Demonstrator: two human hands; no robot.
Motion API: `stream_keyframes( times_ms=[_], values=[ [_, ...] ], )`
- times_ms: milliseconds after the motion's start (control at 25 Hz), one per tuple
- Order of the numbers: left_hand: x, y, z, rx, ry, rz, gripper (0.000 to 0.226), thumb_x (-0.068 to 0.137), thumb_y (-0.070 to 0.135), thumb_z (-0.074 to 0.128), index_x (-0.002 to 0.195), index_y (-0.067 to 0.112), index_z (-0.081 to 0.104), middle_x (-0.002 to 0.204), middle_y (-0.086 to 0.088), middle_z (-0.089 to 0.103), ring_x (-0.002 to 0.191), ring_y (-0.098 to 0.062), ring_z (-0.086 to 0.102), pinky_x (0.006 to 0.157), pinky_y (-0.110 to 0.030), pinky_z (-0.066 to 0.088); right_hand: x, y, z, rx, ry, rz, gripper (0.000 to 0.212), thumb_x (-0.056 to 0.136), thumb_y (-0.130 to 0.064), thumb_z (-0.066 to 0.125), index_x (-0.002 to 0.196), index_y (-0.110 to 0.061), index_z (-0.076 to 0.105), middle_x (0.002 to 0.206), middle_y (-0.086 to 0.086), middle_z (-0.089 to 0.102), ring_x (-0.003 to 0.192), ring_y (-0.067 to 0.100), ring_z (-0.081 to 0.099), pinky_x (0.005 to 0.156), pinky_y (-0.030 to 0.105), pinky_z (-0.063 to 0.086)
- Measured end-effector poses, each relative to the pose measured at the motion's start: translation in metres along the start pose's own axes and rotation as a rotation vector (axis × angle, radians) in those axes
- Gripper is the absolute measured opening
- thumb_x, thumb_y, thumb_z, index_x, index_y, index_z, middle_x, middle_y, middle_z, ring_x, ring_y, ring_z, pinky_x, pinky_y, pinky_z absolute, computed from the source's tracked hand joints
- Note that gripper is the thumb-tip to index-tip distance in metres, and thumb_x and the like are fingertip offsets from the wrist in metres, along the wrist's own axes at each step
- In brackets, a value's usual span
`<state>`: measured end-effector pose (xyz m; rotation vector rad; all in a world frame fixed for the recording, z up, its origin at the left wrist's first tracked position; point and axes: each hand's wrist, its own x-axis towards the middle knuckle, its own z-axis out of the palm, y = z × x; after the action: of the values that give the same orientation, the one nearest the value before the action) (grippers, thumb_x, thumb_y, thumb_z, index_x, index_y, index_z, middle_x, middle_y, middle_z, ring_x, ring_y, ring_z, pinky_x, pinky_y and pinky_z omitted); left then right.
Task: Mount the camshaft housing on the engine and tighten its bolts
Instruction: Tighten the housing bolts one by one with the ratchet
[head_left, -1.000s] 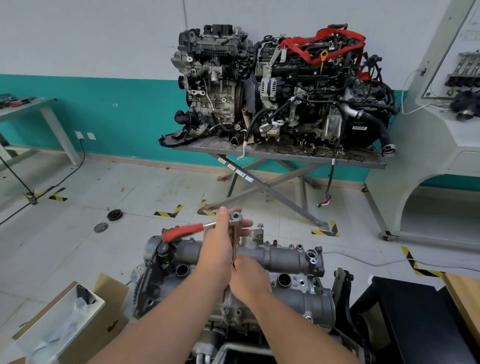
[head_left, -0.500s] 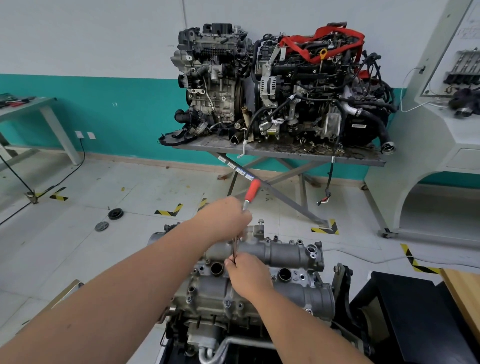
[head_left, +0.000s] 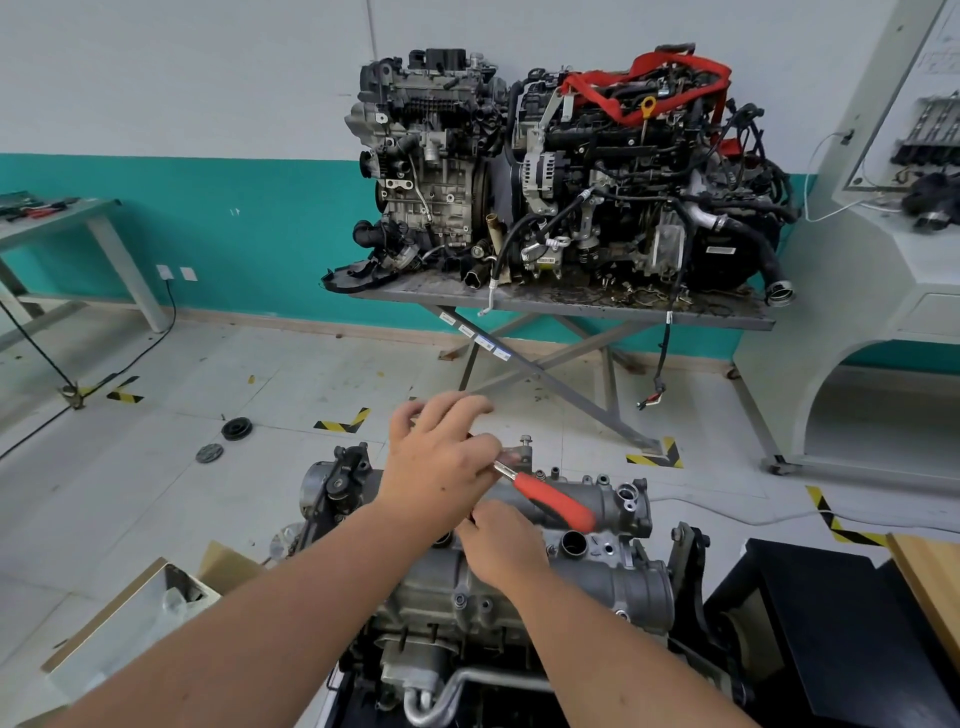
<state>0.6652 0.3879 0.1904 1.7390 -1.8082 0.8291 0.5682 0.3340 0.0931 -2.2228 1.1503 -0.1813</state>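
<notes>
Left hand (head_left: 441, 467) sits over the head end of the ratchet (head_left: 550, 498); thumb and forefinger spread, other fingers curled over the tool, so its grip is on the ratchet head. The red handle sticks out to the right across the camshaft housing (head_left: 613, 501). Right hand (head_left: 501, 540) is lower, fingers curled down at the extension under the left hand; the fingertips are hidden, cannot tell what that grip has hold of. The housing sits on top of the engine (head_left: 519, 613) at bottom centre. One bolt (head_left: 525, 441) stands up at the far edge. Behind: two more engines (head_left: 571, 171) on a metal desk (head_left: 571, 306) by the wall. Open cardboard box (head_left: 135, 618) on the floor, left.
</notes>
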Motion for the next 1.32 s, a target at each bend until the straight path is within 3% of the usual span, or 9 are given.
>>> stream_keyframes(
  times_ms=[120, 280, 400, 560, 760, 920, 1080, 1200, 1320],
  values=[
    [-0.01, 0.006, 0.0, -0.115, -0.03, -0.254, 0.041, 0.089, 0.055, 0.05, 0.077, 0.024, 0.074, 0.129, -0.005, 0.063, 0.118, -0.025, 0.048, 0.095, -0.042, 0.027, 0.0, -0.005, 0.002, 0.08, 0.006, 0.012, 0.031, 0.102, -0.039, 0.04, 0.108, -0.018, 0.063, 0.11, 0.006, 0.067, 0.105, 0.03, 0.063, 0.082, 0.035, 0.047],
    [-0.021, 0.013, 0.0, -0.543, -0.112, -0.413, 0.052, 0.097, 0.058, 0.036, 0.12, 0.026, 0.068, 0.147, -0.002, 0.049, 0.131, -0.021, 0.046, 0.108, -0.044, 0.032, 0.002, -0.004, 0.0, 0.031, -0.007, 0.064, 0.035, 0.102, -0.036, 0.036, 0.086, -0.014, 0.058, 0.104, 0.005, 0.069, 0.106, 0.031, 0.064, 0.082, 0.036, 0.046],
    [-0.011, 0.027, -0.001, -1.178, -0.079, -0.878, 0.037, 0.102, 0.048, 0.037, 0.126, 0.033, 0.061, 0.123, 0.009, 0.067, 0.113, -0.013, 0.064, 0.097, -0.038, 0.052, 0.001, -0.001, -0.001, -0.004, 0.011, 0.036, 0.03, 0.097, -0.038, 0.038, 0.086, -0.016, 0.056, 0.107, 0.009, 0.07, 0.103, 0.033, 0.064, 0.074, 0.034, 0.04],
    [0.005, 0.024, 0.002, -1.544, -0.062, -1.34, 0.032, 0.105, 0.041, 0.04, 0.112, 0.027, 0.068, 0.102, -0.001, 0.076, 0.095, -0.015, 0.071, 0.087, -0.037, 0.05, 0.005, -0.001, 0.002, -0.036, 0.007, 0.035, 0.032, 0.101, -0.041, 0.038, 0.089, -0.018, 0.057, 0.107, 0.011, 0.069, 0.102, 0.034, 0.064, 0.078, 0.036, 0.044],
    [0.02, -0.001, 0.003, -1.459, -0.216, -1.48, 0.029, 0.102, 0.039, 0.049, 0.104, 0.014, 0.063, 0.074, -0.006, 0.072, 0.065, -0.019, 0.067, 0.077, -0.039, 0.051, 0.004, 0.003, 0.003, -0.049, -0.008, 0.01, 0.036, 0.102, -0.045, 0.037, 0.076, -0.023, 0.048, 0.092, 0.004, 0.068, 0.081, 0.026, 0.059, 0.07, 0.033, 0.039],
    [0.044, -0.004, -0.01, -1.071, -0.627, -1.21, 0.017, 0.094, 0.023, 0.047, 0.094, 0.011, 0.059, 0.064, -0.004, 0.071, 0.06, -0.017, 0.065, 0.072, -0.03, 0.051, 0.002, 0.003, 0.003, -0.051, 0.001, -0.005, 0.034, 0.102, -0.046, 0.038, 0.077, -0.024, 0.048, 0.09, 0.002, 0.065, 0.081, 0.026, 0.058, 0.069, 0.033, 0.038],
    [0.067, 0.006, -0.013, -0.394, -0.871, -0.578, 0.019, 0.097, 0.025, 0.043, 0.097, 0.013, 0.058, 0.08, -0.003, 0.07, 0.061, -0.015, 0.059, 0.053, -0.025, 0.04, -0.001, 0.004, 0.001, -0.04, 0.015, -0.032, 0.03, 0.102, -0.045, 0.039, 0.082, -0.026, 0.051, 0.097, 0.004, 0.07, 0.088, 0.026, 0.062, 0.069, 0.031, 0.036],
    [0.06, 0.011, -0.01, 0.111, -0.766, -0.098, 0.01, 0.103, 0.028, 0.044, 0.105, 0.024, 0.053, 0.087, 0.005, 0.054, 0.08, -0.02, 0.055, 0.08, -0.036, 0.039, 0.0, 0.003, 0.001, -0.042, 0.016, -0.034, 0.029, 0.102, -0.044, 0.038, 0.084, -0.025, 0.05, 0.102, 0.006, 0.07, 0.095, 0.028, 0.064, 0.07, 0.031, 0.035],
    [0.036, 0.004, -0.007, 0.125, -0.491, 0.082, 0.014, 0.099, 0.033, 0.055, 0.097, 0.022, 0.062, 0.091, 0.002, 0.055, 0.09, -0.023, 0.056, 0.088, -0.039, 0.039, 0.0, 0.001, 0.0, -0.033, 0.002, -0.029, 0.027, 0.102, -0.044, 0.038, 0.086, -0.026, 0.049, 0.104, 0.006, 0.069, 0.098, 0.028, 0.064, 0.071, 0.032, 0.036]
  ],
)
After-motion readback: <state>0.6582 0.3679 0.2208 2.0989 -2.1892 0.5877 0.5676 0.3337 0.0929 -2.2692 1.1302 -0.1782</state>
